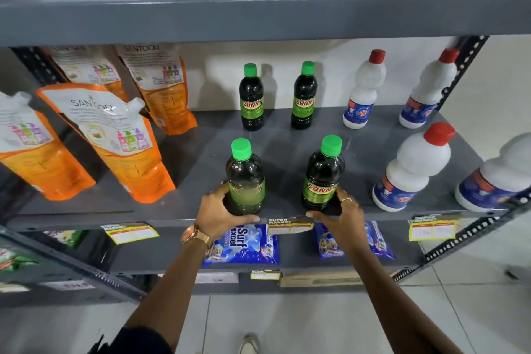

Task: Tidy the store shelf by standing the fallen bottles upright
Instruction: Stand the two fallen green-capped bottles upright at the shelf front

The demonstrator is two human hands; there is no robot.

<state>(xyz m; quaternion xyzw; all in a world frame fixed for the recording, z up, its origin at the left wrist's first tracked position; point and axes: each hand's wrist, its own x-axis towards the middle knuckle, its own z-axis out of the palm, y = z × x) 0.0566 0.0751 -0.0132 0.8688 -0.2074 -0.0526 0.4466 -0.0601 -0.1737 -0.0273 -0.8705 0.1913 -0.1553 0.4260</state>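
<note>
Two dark bottles with green caps stand upright at the front of the grey shelf [184,204]. My left hand [221,211] wraps around the base of the left front bottle [245,178], whose label faces away. My right hand [340,214] grips the base of the right front bottle [323,174], its "Sunny" label facing me. Two more green-capped bottles [251,98] [304,96] stand upright at the back of the shelf.
Orange refill pouches [115,146] lean at the left. White bottles with red caps [413,169] stand at the right, one [497,178] against the perforated upright post [459,66]. Price tags [290,225] hang on the shelf edge; detergent packs [244,244] lie on the shelf below.
</note>
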